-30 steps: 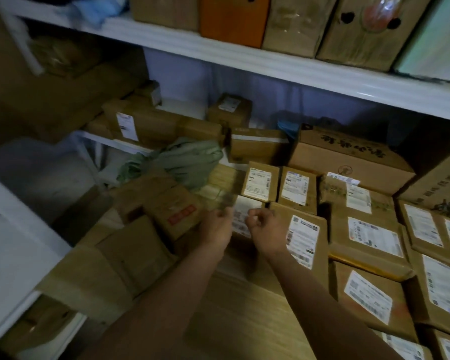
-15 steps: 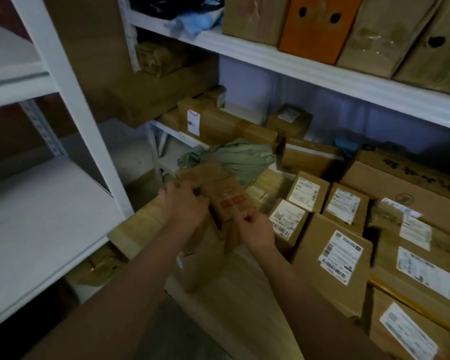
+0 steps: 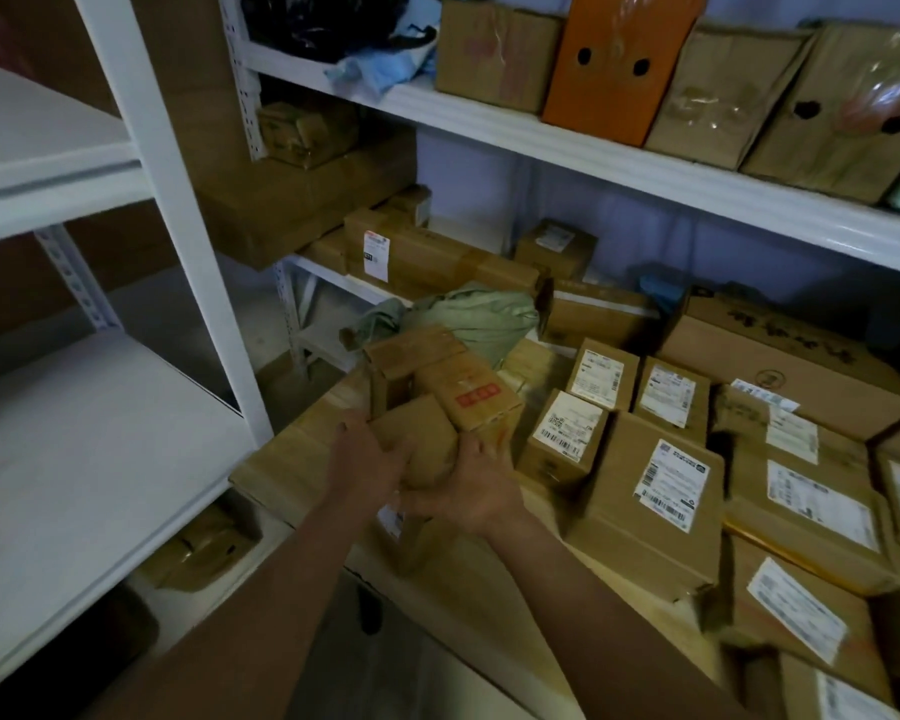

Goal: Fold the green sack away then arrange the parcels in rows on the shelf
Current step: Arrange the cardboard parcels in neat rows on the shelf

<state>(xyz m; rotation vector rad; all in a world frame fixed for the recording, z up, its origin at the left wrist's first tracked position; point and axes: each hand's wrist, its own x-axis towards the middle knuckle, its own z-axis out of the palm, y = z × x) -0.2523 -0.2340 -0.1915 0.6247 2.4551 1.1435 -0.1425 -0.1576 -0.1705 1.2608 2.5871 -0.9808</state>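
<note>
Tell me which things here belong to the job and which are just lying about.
Job: green sack; stacked parcels held by left hand and right hand; labelled parcels; white shelf.
Lying about: orange box; blue cloth.

A single head-worn wide-angle view looks forward and steeply down, close over the hands [image 3: 422,475] at centre. Parcels [image 3: 661,491] spread toward 3 o'clock, white shelving [image 3: 89,459] fills 9 o'clock, and an upper shelf [image 3: 619,163] crosses 12 o'clock.
</note>
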